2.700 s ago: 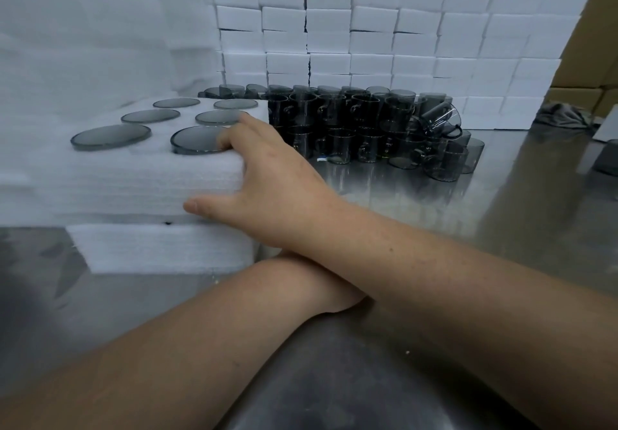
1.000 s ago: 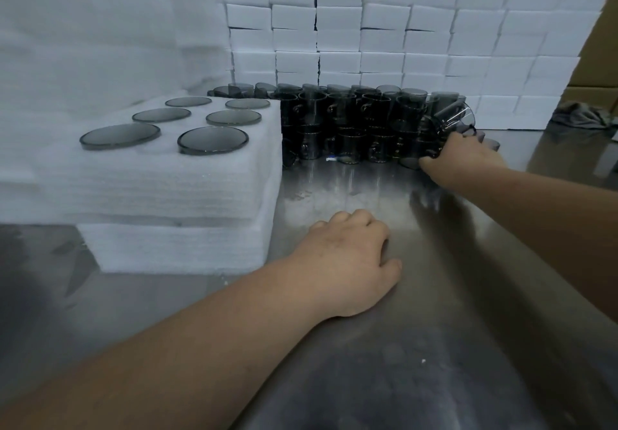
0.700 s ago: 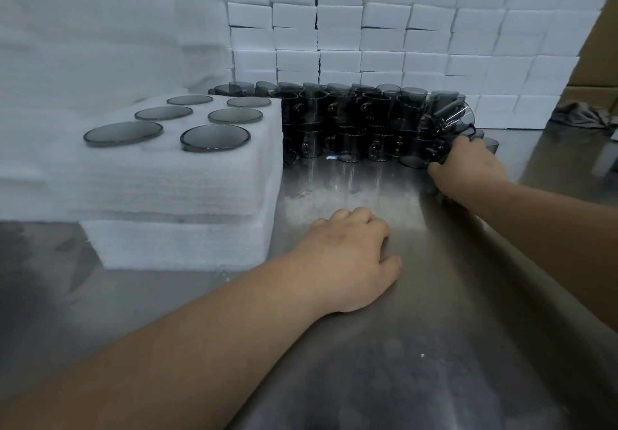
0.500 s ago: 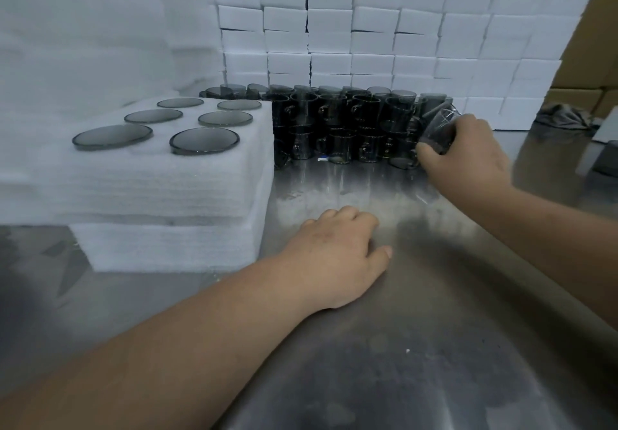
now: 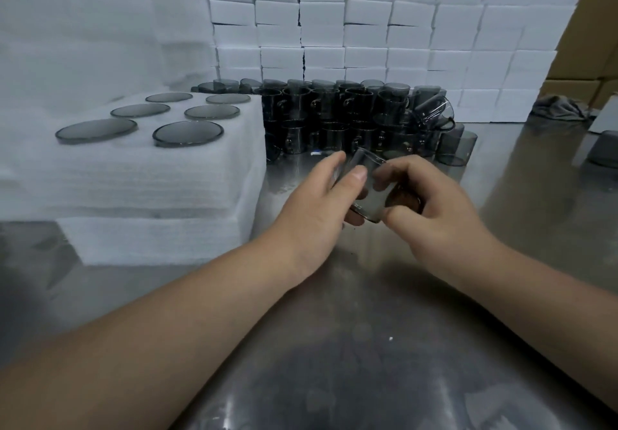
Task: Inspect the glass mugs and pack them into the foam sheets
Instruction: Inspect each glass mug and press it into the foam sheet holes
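Note:
A smoky grey glass mug (image 5: 371, 192) is held tilted above the steel table between both hands. My left hand (image 5: 314, 209) grips its left side with thumb on top and fingers behind. My right hand (image 5: 431, 209) holds its right side, fingers curled round it. Behind them stands a stacked group of grey glass mugs (image 5: 351, 118). To the left, a thick stack of white foam sheets (image 5: 140, 175) holds several mugs sunk upside down in holes, only their round bases (image 5: 188, 133) showing.
The steel table (image 5: 334, 346) stretches toward me. White foam blocks (image 5: 368, 28) form a wall at the back and more foam rises at the left. A grey cloth (image 5: 558, 108) and cardboard boxes (image 5: 582, 71) sit at the far right.
My right hand took a mug from the right end of the group and brought it toward me. My left hand rose off the table and took hold of the same mug.

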A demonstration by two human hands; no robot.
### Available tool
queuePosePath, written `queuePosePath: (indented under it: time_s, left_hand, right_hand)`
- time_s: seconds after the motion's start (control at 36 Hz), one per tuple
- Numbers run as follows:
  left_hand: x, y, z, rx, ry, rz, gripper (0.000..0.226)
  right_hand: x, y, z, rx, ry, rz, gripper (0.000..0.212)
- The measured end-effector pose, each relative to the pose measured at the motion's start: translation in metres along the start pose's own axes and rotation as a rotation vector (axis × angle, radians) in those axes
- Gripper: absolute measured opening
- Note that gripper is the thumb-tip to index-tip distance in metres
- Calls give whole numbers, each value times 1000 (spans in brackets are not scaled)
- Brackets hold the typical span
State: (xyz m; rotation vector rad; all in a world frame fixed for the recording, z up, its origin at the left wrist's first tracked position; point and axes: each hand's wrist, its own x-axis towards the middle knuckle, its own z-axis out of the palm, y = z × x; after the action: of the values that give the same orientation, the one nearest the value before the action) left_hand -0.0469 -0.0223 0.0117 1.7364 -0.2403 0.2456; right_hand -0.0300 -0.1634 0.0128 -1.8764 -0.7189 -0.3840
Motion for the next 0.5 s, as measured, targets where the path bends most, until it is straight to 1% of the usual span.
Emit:
queuePosePath:
  time_s: [0.08,0.11,0.17,0.25,0.31,0.39,0.44,0.5]
  left_hand:
    - [0,3,0,-43,-12,-6,29]
    - [0,3,-1,-62,-2,-18,25]
    - [2,2,-2,-79,18,-33,24]
    - [3,0,-2,-134,32,-51,17]
    - [4,-3,-2,-210,44,-68,16]
    - [5,-5,0,-324,39,-95,12]
    - [5,-6,0,-364,23,-106,9]
    - [5,-6,0,-374,22,-108,12]
  right_hand:
    - [-1,2,-1,91,19,1,37]
    - [-1,2,-1,132,35,5,38]
    - [0,1,-3,209,77,8,40]
    - [0,3,-7,207,111,36,43]
    - [0,7,-9,158,80,90,51]
    - [0,12,-9,132,-18,157,69]
    - [0,13,-8,81,-82,158,81]
    - [1,14,-7,82,-105,152,87]
